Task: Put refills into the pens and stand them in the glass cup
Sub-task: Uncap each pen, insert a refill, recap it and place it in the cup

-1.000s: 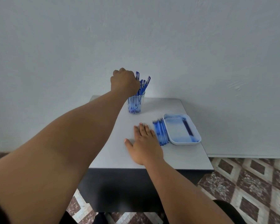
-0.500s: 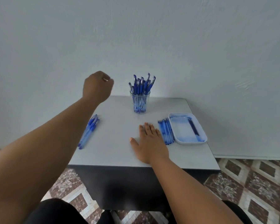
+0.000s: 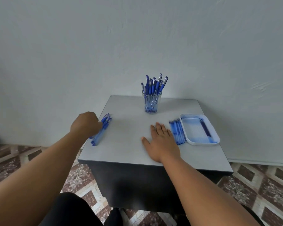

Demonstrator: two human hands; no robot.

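Glass cup (image 3: 151, 103) at table (image 3: 126, 144) 12 o'clock, upright, packed with blue pens (image 3: 153, 85). Loose pens (image 3: 103, 129) at 9 o'clock edge; left hand (image 3: 86, 125) over them, fingers curled, contact cannot be told. Right hand (image 3: 162, 141) flat on table, fingers straight, slightly spread. Refills (image 3: 177, 132) at 3 o'clock, just beside white tray (image 3: 201, 143).

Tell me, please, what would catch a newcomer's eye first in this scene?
Probably the glass cup bristling with blue pens, standing at the back of the grey table. Next, the left hand on a small pile of pens at the table's left edge, while the right hand lies flat beside the white tray.
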